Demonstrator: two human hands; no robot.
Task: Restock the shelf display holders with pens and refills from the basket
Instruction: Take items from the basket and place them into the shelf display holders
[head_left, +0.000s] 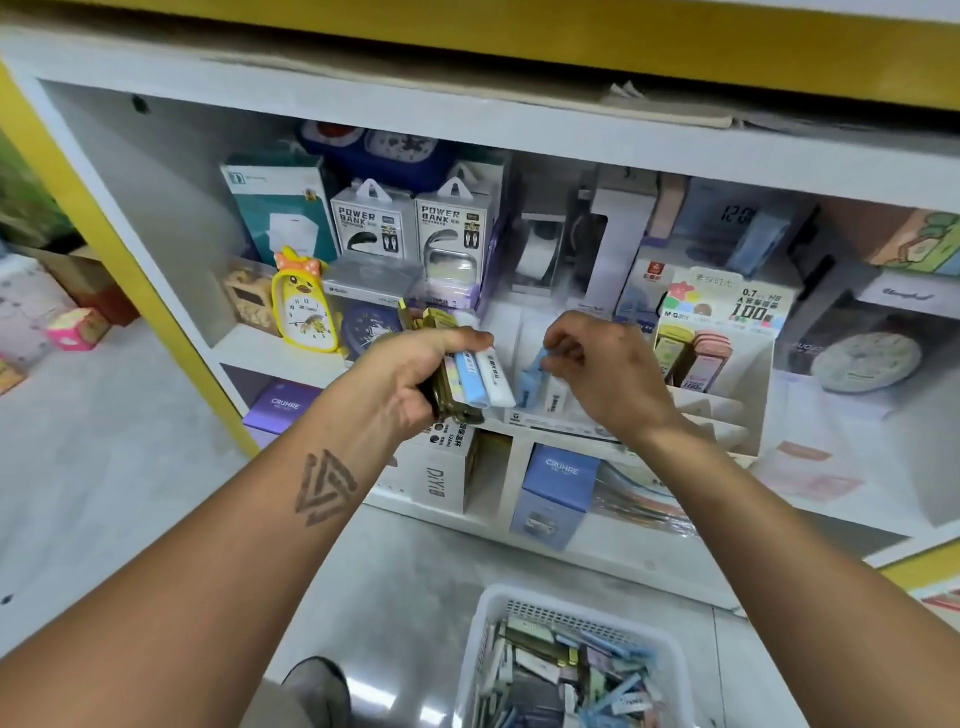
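My left hand (415, 374) grips a bundle of refill packs (475, 382), gold, blue and white, held up in front of the shelf. My right hand (597, 369) pinches one light blue refill pack (532, 376) and holds it over the white display holder (561, 415) at the shelf's front edge, where a few packs stand. To the right stands a tiered cardboard display holder (727, 374) with yellow and pink refill boxes. The white basket (496, 618) sits on the floor below, filled with several pens and refill packs.
The shelf holds power bank boxes (410, 223), a yellow duck clock (304, 306), a round grey clock (865, 361) and other boxed goods. Below are blue CRUHRE boxes (558, 493). My shoe (317, 691) is beside the basket on the pale floor.
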